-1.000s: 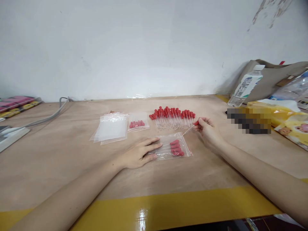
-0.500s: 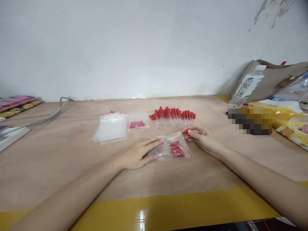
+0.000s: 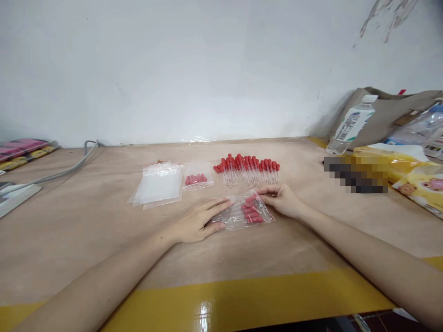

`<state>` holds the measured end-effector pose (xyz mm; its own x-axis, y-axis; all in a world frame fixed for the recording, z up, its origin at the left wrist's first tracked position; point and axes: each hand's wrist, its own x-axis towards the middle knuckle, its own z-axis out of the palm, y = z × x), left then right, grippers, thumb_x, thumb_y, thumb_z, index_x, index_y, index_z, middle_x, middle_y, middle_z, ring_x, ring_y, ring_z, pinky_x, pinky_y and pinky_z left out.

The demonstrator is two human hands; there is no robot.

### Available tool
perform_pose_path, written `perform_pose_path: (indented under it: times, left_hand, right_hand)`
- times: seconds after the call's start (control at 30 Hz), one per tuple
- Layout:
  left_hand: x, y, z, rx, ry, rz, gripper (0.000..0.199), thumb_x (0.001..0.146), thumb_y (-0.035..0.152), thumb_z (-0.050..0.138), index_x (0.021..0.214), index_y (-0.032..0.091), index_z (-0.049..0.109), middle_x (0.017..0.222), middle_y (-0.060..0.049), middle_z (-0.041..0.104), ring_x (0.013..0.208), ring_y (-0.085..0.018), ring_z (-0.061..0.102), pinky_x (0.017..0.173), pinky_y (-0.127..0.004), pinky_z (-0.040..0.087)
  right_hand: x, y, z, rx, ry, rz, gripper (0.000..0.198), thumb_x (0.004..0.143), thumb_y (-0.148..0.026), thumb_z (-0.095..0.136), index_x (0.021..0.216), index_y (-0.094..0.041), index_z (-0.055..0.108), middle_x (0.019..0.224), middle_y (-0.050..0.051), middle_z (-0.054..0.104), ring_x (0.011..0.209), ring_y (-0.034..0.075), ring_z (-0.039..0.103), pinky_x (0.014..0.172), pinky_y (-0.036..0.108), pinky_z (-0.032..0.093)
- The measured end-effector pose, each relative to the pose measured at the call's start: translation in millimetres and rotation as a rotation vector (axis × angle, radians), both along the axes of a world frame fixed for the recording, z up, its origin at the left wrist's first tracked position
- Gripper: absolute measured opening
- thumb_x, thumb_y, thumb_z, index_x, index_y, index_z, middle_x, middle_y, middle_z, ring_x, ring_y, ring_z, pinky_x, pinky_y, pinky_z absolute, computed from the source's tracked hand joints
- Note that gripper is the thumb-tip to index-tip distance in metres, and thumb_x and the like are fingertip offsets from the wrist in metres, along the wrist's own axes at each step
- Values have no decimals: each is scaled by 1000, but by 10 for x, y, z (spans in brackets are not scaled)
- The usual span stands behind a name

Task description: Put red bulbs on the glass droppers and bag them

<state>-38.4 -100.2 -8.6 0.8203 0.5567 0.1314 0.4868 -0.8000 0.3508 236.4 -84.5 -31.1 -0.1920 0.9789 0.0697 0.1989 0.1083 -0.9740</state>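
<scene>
A clear zip bag (image 3: pixel 226 220) lies on the table, holding several glass droppers with red rubber bulbs (image 3: pixel 253 215). My left hand (image 3: pixel 200 222) rests flat on the closed end of this bag, fingers spread and thumb apart. At the bag's mouth, the fingertips of my right hand (image 3: pixel 278 199) pinch the bulb end of one more dropper (image 3: pixel 251 198), most of which is inside the bag. Just behind lies a row of loose red-bulbed droppers (image 3: pixel 247 168), their thin clear tips pointing toward me.
Left of the row lie a filled zip bag (image 3: pixel 198 173) with red bulbs showing and a stack of flat zip bags (image 3: pixel 161 184). A plastic bottle (image 3: pixel 351 127), a grey bag (image 3: pixel 387 108) and yellow packets (image 3: pixel 391 161) stand at the right. A cable (image 3: pixel 72 168) runs along the left.
My right hand has moved left to the bag's mouth, and its dropper has slid into the bag beside the others. My left hand has stayed in place.
</scene>
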Motion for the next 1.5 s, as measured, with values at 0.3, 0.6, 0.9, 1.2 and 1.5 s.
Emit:
perform_pose_path:
  times: [0.3, 0.6, 0.9, 1.2, 1.5]
  left_hand:
    - [-8, 3, -24, 17, -1, 2, 52, 90, 40, 39, 139, 28, 24, 143, -4, 30, 130, -22, 31, 105, -41, 28]
    - [-6, 5, -28, 26, 18, 10, 49, 90, 40, 39, 137, 29, 28, 144, -3, 29, 130, -21, 31, 106, -41, 28]
    - [-8, 9, -17, 38, 11, 8, 48, 90, 38, 40, 136, 30, 29, 144, -2, 30, 129, -21, 31, 105, -40, 29]
    - [-10, 7, -9, -3, 13, 24, 48, 89, 39, 41, 135, 29, 33, 143, -4, 30, 129, -22, 32, 105, -42, 29]
    - [-16, 33, -30, -17, -259, 89, 42, 86, 36, 48, 126, 25, 46, 134, -6, 44, 122, -21, 42, 102, -39, 35]
  right_hand:
    - [-21, 31, -105, 186, -117, 52, 16, 69, -34, 64, 76, -19, 69, 73, 3, 67, 68, 16, 60, 64, 29, 48]
    - [3, 7, -8, -84, 39, 57, 27, 69, -43, 64, 61, -18, 63, 59, 0, 61, 57, 14, 55, 55, 26, 45]
    - [-115, -90, 146, -222, 99, -90, 29, 54, -38, 77, 56, -16, 57, 50, -4, 57, 42, 6, 47, 41, 17, 36]
    - [-52, -82, 172, -389, 110, 33, 33, 49, -22, 81, 76, -15, 64, 55, -2, 63, 43, 6, 54, 38, 13, 42]
    - [-30, -145, 232, -439, 308, 222, 18, 70, -25, 68, 86, -18, 65, 77, 4, 69, 62, 14, 65, 50, 22, 53]
